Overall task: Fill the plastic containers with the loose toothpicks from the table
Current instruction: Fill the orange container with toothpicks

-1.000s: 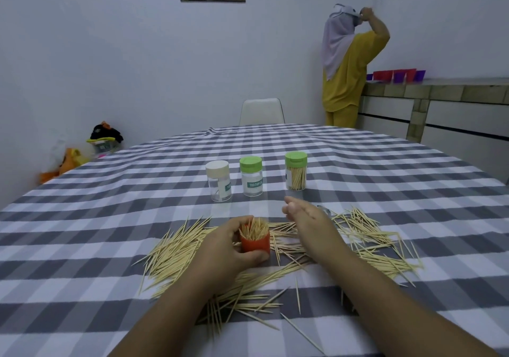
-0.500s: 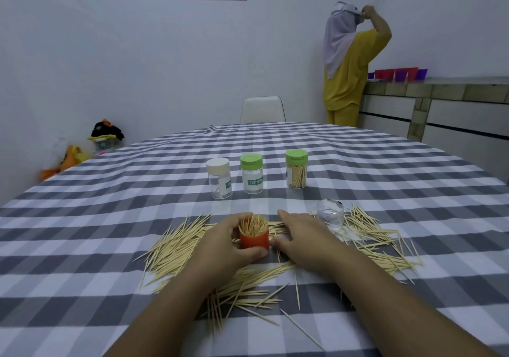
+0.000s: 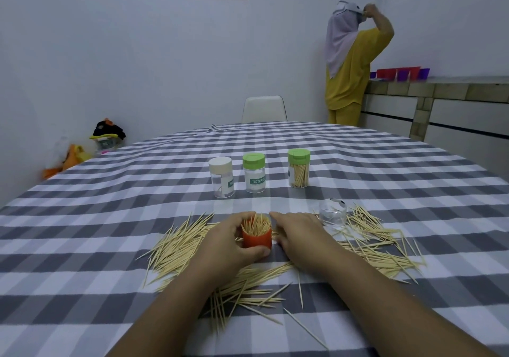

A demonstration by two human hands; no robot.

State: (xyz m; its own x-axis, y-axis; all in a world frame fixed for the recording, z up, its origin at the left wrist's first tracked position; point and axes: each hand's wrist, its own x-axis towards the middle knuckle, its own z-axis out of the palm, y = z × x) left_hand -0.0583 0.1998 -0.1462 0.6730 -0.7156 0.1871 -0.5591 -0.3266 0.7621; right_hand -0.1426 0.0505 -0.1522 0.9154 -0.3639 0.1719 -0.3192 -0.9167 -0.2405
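Note:
Loose toothpicks [image 3: 179,243] lie scattered over the checked tablecloth [image 3: 110,219] around both my hands. My left hand [image 3: 225,246] grips a small orange cup-shaped holder [image 3: 257,241] that stands upright and is packed with toothpicks. Just right of it, my right hand [image 3: 300,235] lies palm down on the toothpicks, fingers stretched out beside the holder. A clear open container [image 3: 332,213] sits to the right of that hand. Further back stand three capped containers: a cream-lidded one [image 3: 221,177], an empty-looking green-lidded one [image 3: 254,173], and a green-lidded one [image 3: 298,168] holding toothpicks.
A second heap of toothpicks [image 3: 377,246] spreads to the right. A white chair [image 3: 264,108] stands at the table's far side. A person in yellow [image 3: 352,62] stands at a counter [image 3: 440,86] with coloured cups at the back right. Bags lie on the floor at left.
My right hand has dropped from above the table to lie flat beside the orange holder, uncovering the clear container. The left hand keeps its grip on the holder.

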